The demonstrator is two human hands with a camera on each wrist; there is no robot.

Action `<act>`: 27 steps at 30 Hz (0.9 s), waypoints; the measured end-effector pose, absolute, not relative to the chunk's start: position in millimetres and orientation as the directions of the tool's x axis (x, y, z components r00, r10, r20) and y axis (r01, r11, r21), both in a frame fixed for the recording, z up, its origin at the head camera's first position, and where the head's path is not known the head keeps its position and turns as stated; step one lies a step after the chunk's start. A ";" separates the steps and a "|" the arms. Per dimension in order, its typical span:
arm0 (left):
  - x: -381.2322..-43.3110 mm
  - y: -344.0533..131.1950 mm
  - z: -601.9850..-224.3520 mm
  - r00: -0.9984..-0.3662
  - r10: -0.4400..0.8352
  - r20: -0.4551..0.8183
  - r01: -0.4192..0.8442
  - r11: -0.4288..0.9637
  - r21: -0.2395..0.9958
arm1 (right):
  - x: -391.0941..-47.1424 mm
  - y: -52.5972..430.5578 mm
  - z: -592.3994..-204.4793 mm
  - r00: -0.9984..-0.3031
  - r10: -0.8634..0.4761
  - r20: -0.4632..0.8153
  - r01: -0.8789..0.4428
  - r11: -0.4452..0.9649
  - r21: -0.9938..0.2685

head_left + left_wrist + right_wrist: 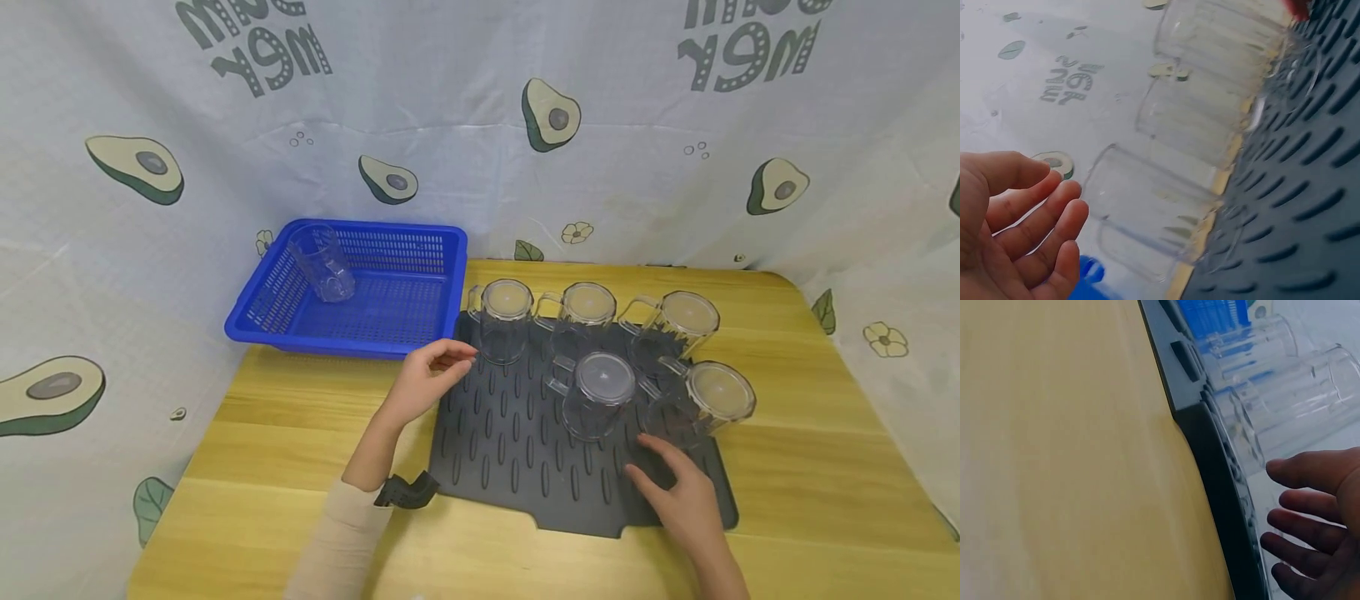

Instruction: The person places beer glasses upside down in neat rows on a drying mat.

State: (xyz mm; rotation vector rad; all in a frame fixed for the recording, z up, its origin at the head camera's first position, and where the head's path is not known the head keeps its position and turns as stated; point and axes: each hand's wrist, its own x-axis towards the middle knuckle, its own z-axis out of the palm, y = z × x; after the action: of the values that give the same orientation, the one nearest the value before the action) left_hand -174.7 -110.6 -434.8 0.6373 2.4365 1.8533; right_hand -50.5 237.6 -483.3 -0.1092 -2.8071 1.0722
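Several clear glass mugs stand upside down on a dark grey ribbed drying mat. My left hand [422, 383] hovers over the mat's left edge, beside the back-left mug [505, 325], its fingers loosely bent around nothing. In the left wrist view, a gap shows between that hand and the nearest mug [1154, 206]. Over the front right of the drying mat [525, 467], my right hand [678, 492] is spread, thumb apart from the fingers and holding nothing. Closest to it are the front-right mug [720, 392] and the front-middle mug [600, 387].
At the back left sits a blue plastic basket [352, 343] with a clear glass mug [324, 265] leaning inside. Two more mugs, the back-middle one [587, 307] and back-right one [688, 315], line the mat's rear. An avocado-print curtain [465, 108] hangs behind the wooden table [300, 417].
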 end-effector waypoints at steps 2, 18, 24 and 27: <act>-177.8 -118.6 -428.6 -0.922 0.290 0.257 0.323 0.208 0.923 | -48.4 240.8 -484.6 -0.985 0.116 0.129 0.003 0.756 -0.654; -213.6 -191.5 -404.9 -0.984 -0.097 0.150 0.108 0.344 0.933 | -34.7 266.5 -488.4 -0.974 0.067 0.218 -0.063 0.840 -0.539; -225.3 -210.6 -403.4 -0.958 -0.286 0.005 -0.088 0.313 0.946 | -32.5 271.8 -490.0 -0.978 0.113 0.176 -0.002 0.838 -0.546; -231.3 -216.3 -401.6 -0.953 -0.301 -0.036 -0.137 0.323 0.937 | -32.5 272.6 -489.3 -0.982 0.120 0.145 0.021 0.835 -0.549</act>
State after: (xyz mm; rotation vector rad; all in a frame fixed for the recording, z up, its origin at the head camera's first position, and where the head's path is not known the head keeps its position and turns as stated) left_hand -231.3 -216.3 -401.6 -0.4451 2.6692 1.8651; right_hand -32.5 272.6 -489.3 -0.1106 -2.8415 0.8478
